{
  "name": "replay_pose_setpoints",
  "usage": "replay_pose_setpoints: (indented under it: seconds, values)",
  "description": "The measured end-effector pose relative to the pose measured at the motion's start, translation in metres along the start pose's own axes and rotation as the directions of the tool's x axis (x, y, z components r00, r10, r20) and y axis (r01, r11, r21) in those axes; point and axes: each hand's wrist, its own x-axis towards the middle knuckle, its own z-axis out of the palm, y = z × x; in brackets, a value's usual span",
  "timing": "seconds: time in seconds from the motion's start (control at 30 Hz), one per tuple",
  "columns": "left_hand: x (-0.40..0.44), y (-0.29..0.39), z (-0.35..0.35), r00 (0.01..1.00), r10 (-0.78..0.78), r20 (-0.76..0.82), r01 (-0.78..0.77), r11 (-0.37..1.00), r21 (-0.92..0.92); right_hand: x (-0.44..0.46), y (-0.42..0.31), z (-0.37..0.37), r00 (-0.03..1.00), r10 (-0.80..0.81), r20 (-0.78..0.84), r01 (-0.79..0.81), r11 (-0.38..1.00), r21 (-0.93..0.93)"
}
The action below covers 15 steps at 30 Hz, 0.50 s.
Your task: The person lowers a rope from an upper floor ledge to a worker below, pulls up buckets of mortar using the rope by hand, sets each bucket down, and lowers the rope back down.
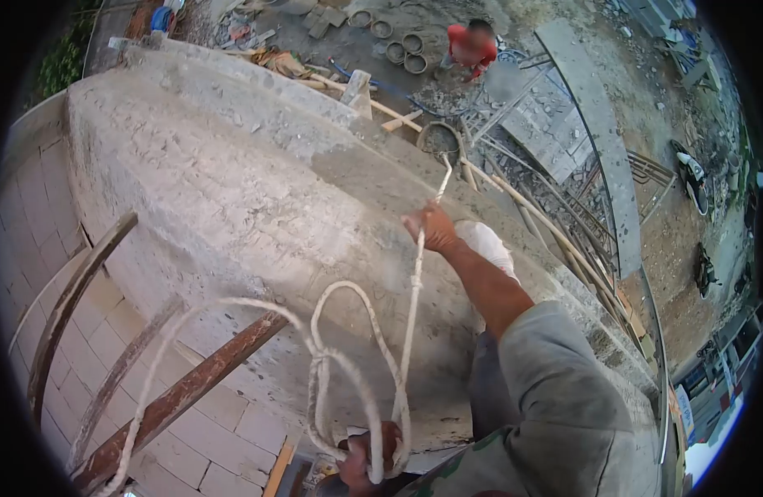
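My right hand [433, 228], at the end of an outstretched arm, is closed around a pale rope [416, 290] above the concrete ledge [232, 190]. From that hand the rope runs outward to a round bucket [438, 139] beyond the ledge's edge; a hook-like piece shows at the rope's end. Low in the view, close to my body, my left hand [369, 455] is closed on the same rope. Loose loops of it rise over the ledge, and one length trails to the lower left. Part of the left hand's fingers is hidden by the loops.
Far below, a person in red [471, 50] stands beside several round buckets [413, 64]. Poles [555, 228] and a long grey plank [592, 124] lie past the ledge. At left are a rusty pipe [182, 398], a curved bar [71, 306] and a block wall [224, 439].
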Motion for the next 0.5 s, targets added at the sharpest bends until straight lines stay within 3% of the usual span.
replay_pose_setpoints:
  seconds: [0.03,0.07,0.1,0.17,0.23,0.27,0.33,0.4,0.43,0.5]
  values:
    - [0.001,-0.009,-0.004,0.998,0.033,0.055,-0.031,0.999,-0.042,-0.001,0.013,0.000,0.983,-0.038,-0.178,0.046,0.998,0.044]
    - [0.002,-0.020,-0.005,0.991,0.074,0.114,-0.063,0.993,-0.098,0.003,0.019,-0.013,0.986,0.050,-0.161,-0.034,0.994,0.099]
    - [0.002,-0.033,-0.005,0.997,0.048,0.054,-0.039,0.985,-0.166,-0.002,0.025,-0.030,0.980,0.145,-0.134,-0.125,0.981,0.146]
    - [0.015,-0.041,0.008,0.990,-0.141,-0.007,0.133,0.952,-0.275,0.008,0.033,-0.059,0.963,0.235,-0.133,-0.217,0.966,0.142]
    - [0.016,-0.049,0.004,0.975,-0.174,-0.140,0.154,0.978,-0.143,0.019,0.040,-0.059,0.929,0.332,-0.162,-0.304,0.937,0.175]
    - [0.022,-0.069,-0.006,0.969,-0.097,-0.226,0.108,0.993,0.036,0.024,0.046,-0.058,0.908,0.381,-0.176,-0.347,0.917,0.194]
    - [0.029,-0.075,-0.003,0.962,-0.073,-0.262,0.114,0.983,0.145,0.024,0.054,-0.059,0.871,0.440,-0.218,-0.383,0.887,0.259]
    - [0.029,-0.064,0.010,0.957,-0.214,-0.194,0.221,0.975,0.018,0.013,0.055,-0.059,0.851,0.462,-0.250,-0.367,0.864,0.345]
    - [0.028,-0.076,0.009,0.983,-0.126,-0.136,0.147,0.976,0.158,0.012,0.056,-0.057,0.835,0.492,-0.245,-0.378,0.838,0.394]
    - [0.036,-0.076,0.016,0.967,-0.194,-0.164,0.172,0.976,-0.136,0.010,0.054,-0.063,0.808,0.508,-0.297,-0.334,0.812,0.479]
